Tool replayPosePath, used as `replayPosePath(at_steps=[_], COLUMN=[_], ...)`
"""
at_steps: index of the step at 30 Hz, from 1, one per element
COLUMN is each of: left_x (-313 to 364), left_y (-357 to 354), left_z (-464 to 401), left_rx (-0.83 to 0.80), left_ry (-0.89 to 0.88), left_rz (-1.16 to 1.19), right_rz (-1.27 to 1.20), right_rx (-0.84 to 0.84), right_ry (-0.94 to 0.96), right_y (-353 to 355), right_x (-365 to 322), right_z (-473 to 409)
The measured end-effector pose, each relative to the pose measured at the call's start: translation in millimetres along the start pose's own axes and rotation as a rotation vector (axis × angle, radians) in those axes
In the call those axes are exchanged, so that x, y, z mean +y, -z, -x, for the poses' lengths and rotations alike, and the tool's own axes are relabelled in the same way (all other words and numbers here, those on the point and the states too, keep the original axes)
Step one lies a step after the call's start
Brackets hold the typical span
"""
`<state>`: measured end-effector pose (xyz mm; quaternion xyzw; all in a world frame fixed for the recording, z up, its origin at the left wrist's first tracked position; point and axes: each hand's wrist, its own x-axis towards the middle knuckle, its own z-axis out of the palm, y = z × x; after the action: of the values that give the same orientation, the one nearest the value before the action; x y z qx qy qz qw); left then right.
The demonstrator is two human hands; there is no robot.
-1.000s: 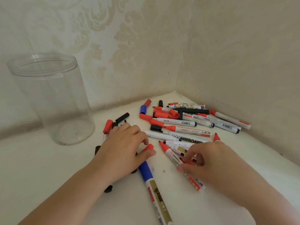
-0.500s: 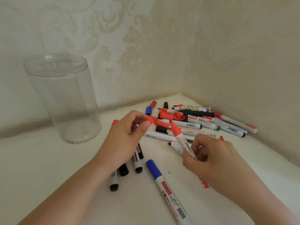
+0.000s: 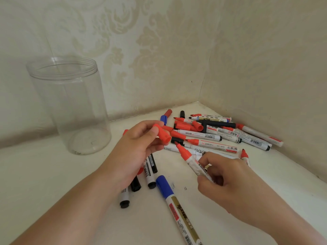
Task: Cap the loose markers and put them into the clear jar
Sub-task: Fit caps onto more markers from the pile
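Cream damask-patterned walls [image 3: 159, 50] meet in a corner above a white tabletop [image 3: 35, 174].

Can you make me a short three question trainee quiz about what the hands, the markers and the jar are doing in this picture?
1. True or false: the clear jar already holds markers.
2. What does the left hand pinch? A) red cap B) blue cap C) black marker
3. Fill in: the right hand holds an uncapped ____ marker, tip pointing toward the cap.

Key
1. False; it stands upright with nothing inside.
2. A
3. red
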<state>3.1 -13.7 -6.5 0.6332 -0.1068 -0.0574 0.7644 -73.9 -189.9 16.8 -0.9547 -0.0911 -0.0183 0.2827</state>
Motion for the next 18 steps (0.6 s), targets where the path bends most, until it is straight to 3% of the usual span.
replayPosePath(at_steps=[4,14,18], left_x=[0.6,0.2,-1.1], left_y=[1.1,-3.9,-4.3], left_z=[0.7,4.7,6.7], left_rx=[-0.029,-0.171,-0.183], left_ry=[0.020,0.031,-0.080], left_rz=[0.033,-0.210,-0.541], right_rz=[0.034,0.056,0.050], right_rx=[-0.018,-0.024,0.016], right_ry=[0.018,0.010,0.007], right_y=[-1.4,-3.8,-4.8], right_x=[0.9,2.9,1.5], right_z=[0.3,-1.6,-2.3])
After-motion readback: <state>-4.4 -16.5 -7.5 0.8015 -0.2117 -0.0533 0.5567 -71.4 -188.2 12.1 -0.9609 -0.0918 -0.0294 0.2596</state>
